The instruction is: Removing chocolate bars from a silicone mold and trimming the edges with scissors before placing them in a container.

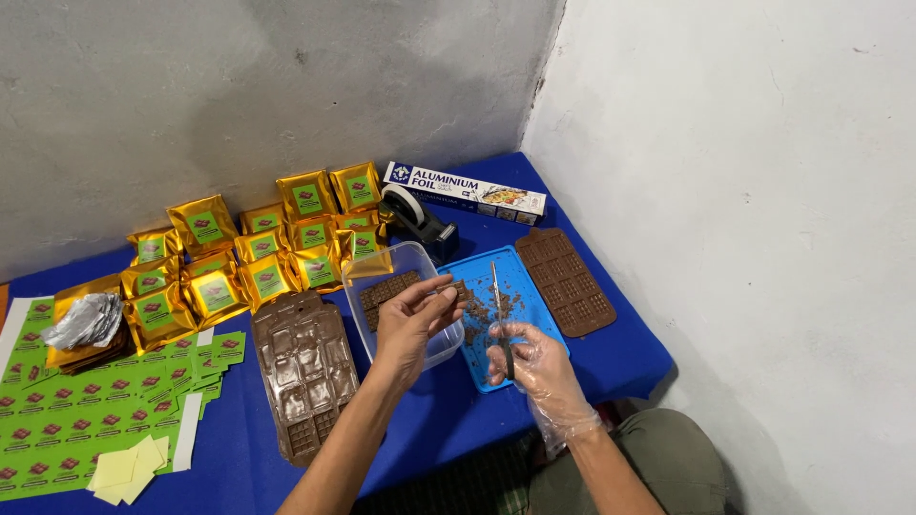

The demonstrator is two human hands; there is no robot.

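Corner, grey walls; blue-covered bench [611, 362]. Left hand [412, 322], bare, pinches chocolate bar [456, 290] over clear tub [355, 286]. Right hand [534, 367], gloved, grips knife [499, 315] above blue tray [534, 286]. Advice: trim edges lightly, crumbs falling onto tray.

Single head view, steeply down, table [592, 367] close.
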